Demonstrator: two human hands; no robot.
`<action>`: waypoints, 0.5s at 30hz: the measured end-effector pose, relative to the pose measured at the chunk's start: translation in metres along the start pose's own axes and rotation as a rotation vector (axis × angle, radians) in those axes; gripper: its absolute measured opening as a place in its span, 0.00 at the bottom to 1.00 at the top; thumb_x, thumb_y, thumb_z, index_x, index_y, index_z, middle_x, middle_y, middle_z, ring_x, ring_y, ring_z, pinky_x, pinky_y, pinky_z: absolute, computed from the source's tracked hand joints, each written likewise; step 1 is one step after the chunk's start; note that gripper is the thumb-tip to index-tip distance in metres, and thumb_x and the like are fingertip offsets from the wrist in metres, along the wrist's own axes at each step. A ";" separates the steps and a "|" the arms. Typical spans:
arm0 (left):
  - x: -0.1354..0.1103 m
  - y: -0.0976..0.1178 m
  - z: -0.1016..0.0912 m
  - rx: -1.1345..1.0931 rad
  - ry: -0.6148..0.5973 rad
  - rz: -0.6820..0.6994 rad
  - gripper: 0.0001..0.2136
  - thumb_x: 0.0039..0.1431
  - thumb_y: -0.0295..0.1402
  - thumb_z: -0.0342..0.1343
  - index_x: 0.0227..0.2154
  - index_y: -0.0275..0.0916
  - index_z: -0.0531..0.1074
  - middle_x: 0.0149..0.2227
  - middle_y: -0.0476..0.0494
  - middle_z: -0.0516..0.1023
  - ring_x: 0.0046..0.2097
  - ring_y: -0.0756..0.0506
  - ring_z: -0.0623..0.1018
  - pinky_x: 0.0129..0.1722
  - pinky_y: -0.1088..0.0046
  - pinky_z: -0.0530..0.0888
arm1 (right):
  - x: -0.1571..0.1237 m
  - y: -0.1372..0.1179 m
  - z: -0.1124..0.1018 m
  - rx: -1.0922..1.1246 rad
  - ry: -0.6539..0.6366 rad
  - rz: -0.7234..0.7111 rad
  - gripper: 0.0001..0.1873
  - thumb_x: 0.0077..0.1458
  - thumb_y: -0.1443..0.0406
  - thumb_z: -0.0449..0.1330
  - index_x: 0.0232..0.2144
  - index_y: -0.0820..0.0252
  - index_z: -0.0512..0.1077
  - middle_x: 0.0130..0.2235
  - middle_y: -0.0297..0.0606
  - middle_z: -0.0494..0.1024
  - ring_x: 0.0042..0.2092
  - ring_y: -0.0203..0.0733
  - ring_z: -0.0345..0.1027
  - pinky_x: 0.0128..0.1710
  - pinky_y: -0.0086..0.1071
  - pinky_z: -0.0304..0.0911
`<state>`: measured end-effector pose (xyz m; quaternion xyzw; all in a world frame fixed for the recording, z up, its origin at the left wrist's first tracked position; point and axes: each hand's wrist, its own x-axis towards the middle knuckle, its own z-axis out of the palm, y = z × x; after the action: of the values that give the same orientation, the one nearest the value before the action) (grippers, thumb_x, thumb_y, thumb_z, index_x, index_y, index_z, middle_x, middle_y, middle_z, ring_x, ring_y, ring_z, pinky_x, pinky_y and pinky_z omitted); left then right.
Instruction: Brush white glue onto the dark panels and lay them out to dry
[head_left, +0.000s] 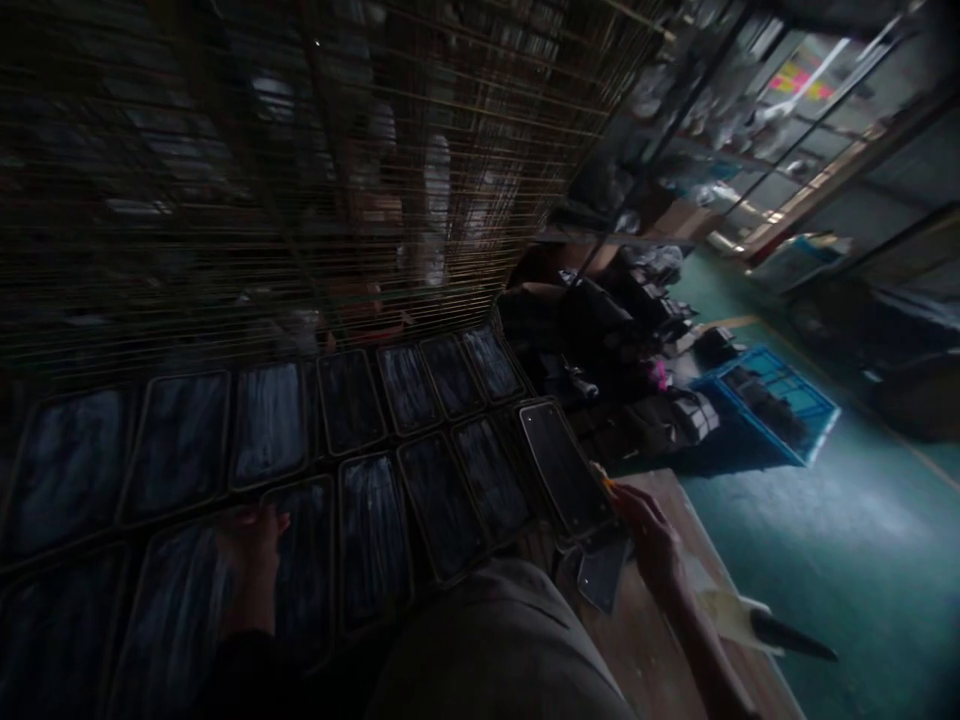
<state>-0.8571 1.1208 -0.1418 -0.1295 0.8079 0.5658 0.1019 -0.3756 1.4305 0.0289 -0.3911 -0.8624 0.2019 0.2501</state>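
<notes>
Rows of dark rectangular panels with rounded corners lie before me, many with whitish streaks, such as this streaked panel [375, 540]. My left hand [255, 545] is over the panels in the nearer row, fingers apart and blurred; whether it touches one is unclear. At the right end, my right hand [649, 520] is closed on a small yellow-orange tool [606, 482] with a pale tip. That tip is at the edge of a smooth dark panel [562, 470] with small dots near its corners. Below it, another dark panel [602, 572] lies partly covered on the wooden board.
A wooden board [637, 640] bears a pale object with a black tapered end [795, 635]. Behind the panels rises a wire mesh rack [420, 230]. A blue crate [780, 400] stands on the green floor [847, 540], near piled dark items [615, 330]. My knee [502, 640] is in front.
</notes>
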 end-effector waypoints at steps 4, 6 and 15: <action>-0.122 -0.013 0.065 -0.058 -0.464 -0.146 0.09 0.42 0.34 0.61 0.27 0.39 0.68 0.20 0.52 0.74 0.20 0.48 0.76 0.17 0.76 0.71 | 0.026 0.033 0.002 0.093 -0.103 0.012 0.16 0.64 0.60 0.51 0.51 0.52 0.70 0.48 0.40 0.76 0.47 0.47 0.73 0.44 0.40 0.72; -0.196 -0.010 0.105 0.025 -0.792 -0.200 0.10 0.44 0.37 0.62 0.26 0.39 0.68 0.19 0.51 0.73 0.19 0.47 0.75 0.15 0.77 0.68 | 0.044 0.053 0.003 0.150 -0.129 -0.012 0.15 0.64 0.59 0.51 0.50 0.54 0.71 0.48 0.41 0.77 0.46 0.46 0.73 0.45 0.39 0.71; -0.380 -0.007 0.217 0.335 -1.300 -0.411 0.18 0.51 0.49 0.61 0.29 0.40 0.63 0.18 0.49 0.73 0.17 0.46 0.75 0.17 0.74 0.69 | 0.153 0.121 0.034 0.315 -0.307 -0.293 0.15 0.65 0.61 0.50 0.48 0.56 0.73 0.44 0.41 0.78 0.46 0.43 0.73 0.44 0.35 0.71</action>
<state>-0.4913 1.3587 -0.1029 0.1023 0.6186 0.3656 0.6879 -0.4131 1.6179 -0.0222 -0.1831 -0.8955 0.3524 0.2007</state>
